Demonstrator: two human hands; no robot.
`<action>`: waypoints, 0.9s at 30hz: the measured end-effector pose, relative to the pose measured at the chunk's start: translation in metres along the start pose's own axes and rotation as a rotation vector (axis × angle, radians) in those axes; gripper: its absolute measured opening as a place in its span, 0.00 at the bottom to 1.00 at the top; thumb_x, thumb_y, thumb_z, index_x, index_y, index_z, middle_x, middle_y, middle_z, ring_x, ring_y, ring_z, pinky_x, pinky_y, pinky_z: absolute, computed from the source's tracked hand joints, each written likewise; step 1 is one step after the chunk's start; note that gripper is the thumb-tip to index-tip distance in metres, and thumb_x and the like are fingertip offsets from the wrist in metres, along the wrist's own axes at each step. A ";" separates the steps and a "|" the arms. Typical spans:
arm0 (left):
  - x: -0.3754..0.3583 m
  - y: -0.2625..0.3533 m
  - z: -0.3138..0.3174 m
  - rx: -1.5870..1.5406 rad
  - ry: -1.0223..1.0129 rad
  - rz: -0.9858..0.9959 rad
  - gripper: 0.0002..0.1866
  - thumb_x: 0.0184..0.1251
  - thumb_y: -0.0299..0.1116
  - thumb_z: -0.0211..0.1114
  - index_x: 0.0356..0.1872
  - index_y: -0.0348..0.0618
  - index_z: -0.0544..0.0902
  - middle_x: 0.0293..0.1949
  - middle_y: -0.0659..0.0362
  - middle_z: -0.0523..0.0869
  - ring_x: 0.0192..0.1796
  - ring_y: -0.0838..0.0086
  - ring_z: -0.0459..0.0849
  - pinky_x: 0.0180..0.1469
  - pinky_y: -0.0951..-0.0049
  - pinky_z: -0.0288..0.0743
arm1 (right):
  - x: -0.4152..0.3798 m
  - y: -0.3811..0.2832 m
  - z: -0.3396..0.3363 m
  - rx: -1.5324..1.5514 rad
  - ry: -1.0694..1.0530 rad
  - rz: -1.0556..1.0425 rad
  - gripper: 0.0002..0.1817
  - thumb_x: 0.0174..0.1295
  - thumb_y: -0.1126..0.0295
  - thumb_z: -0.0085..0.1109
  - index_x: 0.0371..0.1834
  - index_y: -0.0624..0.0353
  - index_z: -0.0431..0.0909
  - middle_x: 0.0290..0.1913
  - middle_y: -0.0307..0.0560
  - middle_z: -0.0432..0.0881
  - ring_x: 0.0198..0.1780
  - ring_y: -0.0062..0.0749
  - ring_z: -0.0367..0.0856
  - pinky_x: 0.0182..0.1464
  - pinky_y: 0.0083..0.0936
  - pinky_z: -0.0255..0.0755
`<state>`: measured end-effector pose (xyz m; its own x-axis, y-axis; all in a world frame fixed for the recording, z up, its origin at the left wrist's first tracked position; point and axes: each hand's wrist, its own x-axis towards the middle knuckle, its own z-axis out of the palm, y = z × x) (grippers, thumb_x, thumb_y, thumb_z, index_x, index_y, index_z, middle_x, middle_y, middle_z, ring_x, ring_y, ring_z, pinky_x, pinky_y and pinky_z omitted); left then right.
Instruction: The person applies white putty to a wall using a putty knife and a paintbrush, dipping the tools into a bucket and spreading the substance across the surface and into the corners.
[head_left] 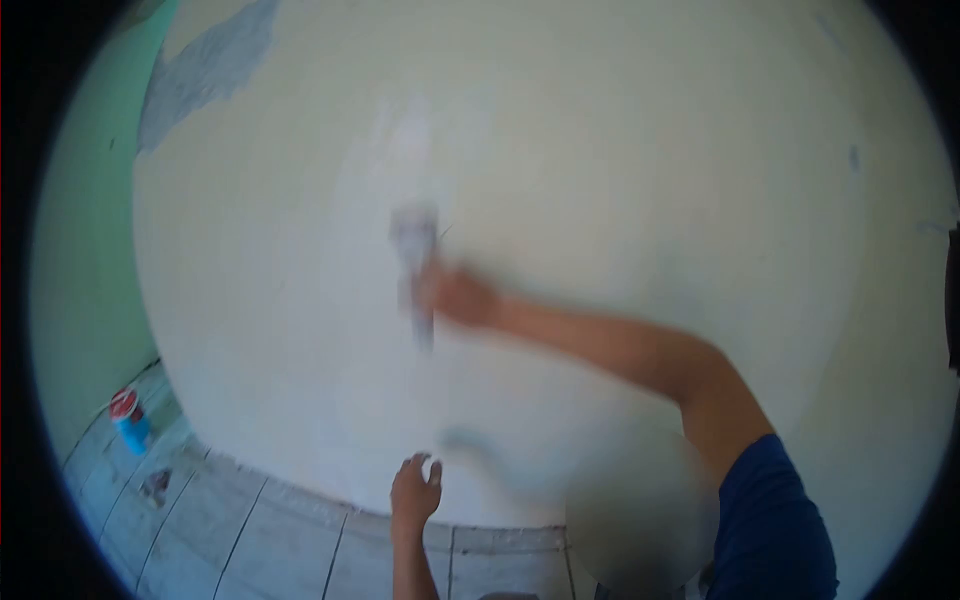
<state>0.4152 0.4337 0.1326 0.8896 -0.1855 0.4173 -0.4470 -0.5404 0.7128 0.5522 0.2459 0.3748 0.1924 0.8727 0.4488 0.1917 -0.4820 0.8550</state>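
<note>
My right hand (460,295) is wrapped round the handle of a paintbrush (414,228), blurred by motion. The brush's wide, pale head points up and is at or very near the cream wall (600,180); contact is hard to judge. Just above it, whitish streaks (405,130) mark the wall. Low in the view, my left hand (415,490) is raised in front of the wall's foot, fingers apart and holding nothing.
A red and blue container (132,422) stands on the tiled floor (290,530) at the left, by the green side wall (90,250). Near it lies a small dark-and-pale scrap (155,487). A bare grey patch (205,70) shows at the wall's upper left.
</note>
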 end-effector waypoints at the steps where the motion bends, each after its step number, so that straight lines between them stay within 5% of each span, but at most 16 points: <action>1: 0.000 0.002 0.004 -0.016 -0.007 0.026 0.17 0.65 0.41 0.56 0.48 0.41 0.77 0.46 0.45 0.80 0.47 0.49 0.78 0.50 0.55 0.72 | -0.029 -0.040 -0.034 0.292 -0.066 -0.113 0.03 0.51 0.73 0.49 0.23 0.53 0.70 0.25 0.44 0.73 0.31 0.35 0.75 0.35 0.37 0.74; 4: 0.012 0.015 0.012 0.012 -0.094 -0.010 0.18 0.65 0.43 0.56 0.49 0.42 0.76 0.46 0.45 0.80 0.48 0.49 0.78 0.50 0.54 0.72 | -0.084 -0.068 -0.080 0.558 -0.320 -0.193 0.05 0.47 0.69 0.55 0.27 0.55 0.72 0.28 0.46 0.75 0.36 0.42 0.77 0.45 0.43 0.73; 6: 0.015 0.025 0.014 0.050 -0.115 -0.015 0.19 0.64 0.43 0.56 0.49 0.42 0.76 0.46 0.45 0.80 0.48 0.49 0.78 0.51 0.53 0.72 | -0.088 -0.027 -0.081 0.810 -0.455 0.013 0.09 0.47 0.67 0.57 0.31 0.56 0.74 0.32 0.48 0.77 0.40 0.46 0.78 0.48 0.43 0.72; 7: 0.018 0.031 0.017 0.029 -0.116 0.002 0.19 0.65 0.44 0.56 0.49 0.42 0.76 0.46 0.45 0.80 0.49 0.49 0.78 0.51 0.53 0.72 | -0.065 0.019 -0.098 1.040 -0.471 0.343 0.13 0.49 0.64 0.59 0.38 0.56 0.76 0.40 0.52 0.78 0.47 0.51 0.75 0.52 0.43 0.69; 9: 0.023 0.043 0.023 -0.002 -0.121 0.022 0.19 0.65 0.44 0.56 0.49 0.42 0.76 0.47 0.45 0.79 0.49 0.49 0.78 0.51 0.53 0.71 | -0.020 0.109 -0.126 0.634 -0.031 0.350 0.16 0.50 0.63 0.61 0.42 0.54 0.76 0.44 0.52 0.80 0.48 0.48 0.76 0.54 0.40 0.66; 11: 0.022 0.054 0.032 0.029 -0.146 0.030 0.19 0.65 0.44 0.56 0.50 0.42 0.76 0.47 0.45 0.79 0.49 0.49 0.78 0.51 0.53 0.71 | 0.020 0.193 -0.156 0.370 0.223 0.444 0.11 0.48 0.69 0.59 0.37 0.54 0.79 0.39 0.51 0.80 0.39 0.48 0.79 0.43 0.35 0.73; 13: 0.035 0.036 0.066 0.089 -0.159 0.031 0.19 0.65 0.44 0.56 0.50 0.42 0.76 0.47 0.46 0.79 0.49 0.49 0.78 0.51 0.53 0.71 | 0.005 0.218 -0.166 0.029 0.353 0.372 0.12 0.46 0.73 0.59 0.37 0.54 0.80 0.34 0.50 0.80 0.36 0.51 0.78 0.39 0.37 0.74; 14: 0.033 0.037 0.072 0.096 -0.158 0.053 0.18 0.65 0.43 0.56 0.49 0.41 0.76 0.46 0.46 0.80 0.49 0.49 0.78 0.51 0.53 0.71 | 0.002 0.222 -0.178 0.081 0.289 0.491 0.15 0.45 0.74 0.58 0.39 0.54 0.80 0.34 0.51 0.79 0.37 0.50 0.79 0.39 0.38 0.74; 15: 0.030 0.042 0.078 0.096 -0.167 0.089 0.18 0.65 0.43 0.56 0.49 0.41 0.77 0.46 0.46 0.80 0.49 0.49 0.78 0.51 0.54 0.71 | -0.010 0.222 -0.167 0.047 0.323 0.378 0.13 0.46 0.74 0.57 0.38 0.57 0.79 0.34 0.52 0.79 0.38 0.49 0.78 0.39 0.37 0.74; 16: 0.020 0.050 0.075 0.078 -0.150 0.098 0.18 0.65 0.42 0.56 0.48 0.41 0.77 0.46 0.46 0.80 0.49 0.49 0.78 0.51 0.54 0.71 | -0.020 0.219 -0.152 -0.003 0.341 0.270 0.11 0.47 0.75 0.55 0.37 0.59 0.79 0.34 0.52 0.79 0.38 0.48 0.78 0.38 0.36 0.75; 18: 0.028 0.058 0.088 0.061 -0.161 0.146 0.17 0.65 0.42 0.57 0.48 0.40 0.77 0.45 0.47 0.80 0.48 0.50 0.78 0.51 0.55 0.71 | -0.072 0.143 -0.086 -0.192 -0.044 0.284 0.03 0.50 0.72 0.51 0.24 0.60 0.73 0.29 0.50 0.76 0.34 0.39 0.76 0.35 0.33 0.74; 19: 0.035 0.062 0.099 0.073 -0.205 0.168 0.17 0.64 0.41 0.57 0.47 0.41 0.77 0.45 0.47 0.80 0.48 0.50 0.79 0.51 0.55 0.71 | -0.101 0.090 -0.076 -0.112 0.128 0.160 0.05 0.46 0.69 0.53 0.18 0.58 0.73 0.21 0.46 0.73 0.30 0.33 0.75 0.31 0.31 0.73; 20: 0.041 0.065 0.107 0.082 -0.238 0.187 0.17 0.64 0.41 0.58 0.47 0.41 0.77 0.45 0.47 0.81 0.48 0.50 0.79 0.51 0.55 0.71 | -0.129 0.041 -0.061 0.331 0.109 0.265 0.05 0.47 0.69 0.52 0.18 0.56 0.72 0.21 0.43 0.72 0.29 0.33 0.73 0.29 0.29 0.72; 21: 0.047 0.073 0.115 0.087 -0.257 0.195 0.16 0.64 0.41 0.58 0.47 0.41 0.78 0.44 0.46 0.81 0.48 0.51 0.79 0.50 0.56 0.72 | -0.165 -0.001 -0.065 0.046 -0.010 0.048 0.03 0.47 0.69 0.53 0.20 0.53 0.73 0.26 0.41 0.74 0.32 0.34 0.74 0.32 0.29 0.73; 23: 0.056 0.094 0.131 0.154 -0.417 0.191 0.16 0.63 0.41 0.58 0.46 0.41 0.79 0.44 0.47 0.81 0.48 0.51 0.79 0.51 0.57 0.72 | -0.233 -0.054 -0.088 0.378 -0.252 0.075 0.03 0.48 0.69 0.56 0.23 0.51 0.73 0.34 0.44 0.75 0.42 0.35 0.77 0.39 0.29 0.76; 27: 0.044 0.109 0.129 0.233 -0.876 0.218 0.16 0.64 0.44 0.57 0.43 0.44 0.81 0.45 0.48 0.83 0.49 0.54 0.80 0.52 0.60 0.72 | -0.317 -0.076 -0.158 0.929 -0.396 0.462 0.15 0.42 0.72 0.63 0.37 0.54 0.76 0.40 0.50 0.77 0.46 0.46 0.76 0.46 0.36 0.74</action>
<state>0.4171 0.2611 0.1561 0.5840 -0.8038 -0.1136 -0.6666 -0.5547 0.4979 0.3250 0.0187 0.2083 0.6933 0.5873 0.4177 0.6372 -0.7703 0.0255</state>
